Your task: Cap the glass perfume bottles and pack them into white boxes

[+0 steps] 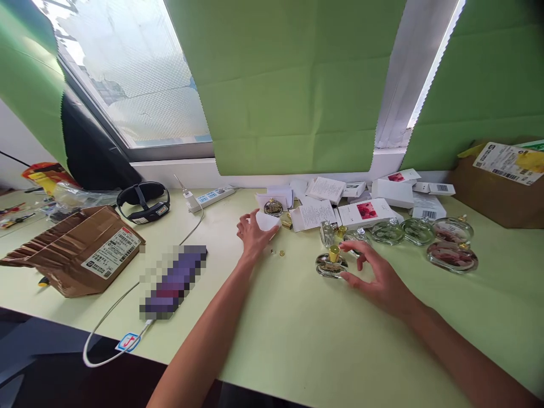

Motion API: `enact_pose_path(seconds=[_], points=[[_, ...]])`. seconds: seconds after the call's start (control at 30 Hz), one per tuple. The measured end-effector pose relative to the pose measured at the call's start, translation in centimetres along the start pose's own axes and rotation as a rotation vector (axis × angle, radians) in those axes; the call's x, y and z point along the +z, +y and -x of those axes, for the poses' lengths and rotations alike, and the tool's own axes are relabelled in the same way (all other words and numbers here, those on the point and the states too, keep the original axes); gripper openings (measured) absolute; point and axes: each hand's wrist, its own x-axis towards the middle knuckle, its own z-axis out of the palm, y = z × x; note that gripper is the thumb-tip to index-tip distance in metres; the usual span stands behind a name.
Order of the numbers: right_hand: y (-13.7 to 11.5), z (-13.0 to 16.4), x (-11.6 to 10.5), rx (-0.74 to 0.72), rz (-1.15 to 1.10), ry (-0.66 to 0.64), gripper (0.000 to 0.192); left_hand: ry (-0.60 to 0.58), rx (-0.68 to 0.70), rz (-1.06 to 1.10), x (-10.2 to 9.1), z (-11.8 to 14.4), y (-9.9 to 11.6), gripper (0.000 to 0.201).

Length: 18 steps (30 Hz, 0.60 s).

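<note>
At the bottom of the frame two bare forearms reach up over a pale green table (297,340). The right hand (374,277), right of centre, has its fingers spread and curved, open around a small glass bottle (331,263) with a gold cap that stands on the table; whether the fingertips touch it I cannot tell. The left hand (253,232), at centre, has loosely open fingers resting at a white piece of paper (267,220), with two tiny gold bits (281,253) just beside it on the table. Lower left lies a white cable (106,317); above it, at mid left, a torn cardboard box (80,249). Right of the bottle a row of flat glass bottles (425,232) runs toward the right edge. Farther back, a heap of small white boxes (365,204) sits below the window, and a white power strip (210,197) lies to its left.
</note>
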Motion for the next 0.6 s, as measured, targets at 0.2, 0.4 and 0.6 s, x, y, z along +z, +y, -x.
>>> enact_pose_path(seconds=[0.2, 0.4, 0.6], points=[[0.3, -0.7, -1.4, -0.191, -0.113, 0.359, 0.029, 0.065, 0.324, 0.097, 0.6, 0.7, 2.0, 0.06], [-0.3, -3.1, -5.2, -0.102, -0.235, 0.66, 0.02, -0.366, 0.636, 0.031, 2.0, 1.1, 5.4, 0.074], [-3.0, -8.0, -11.1, -0.208, -0.23, 0.747, 0.019, -0.295, 0.598, 0.059, 1.0, -0.8, 6.0, 0.065]])
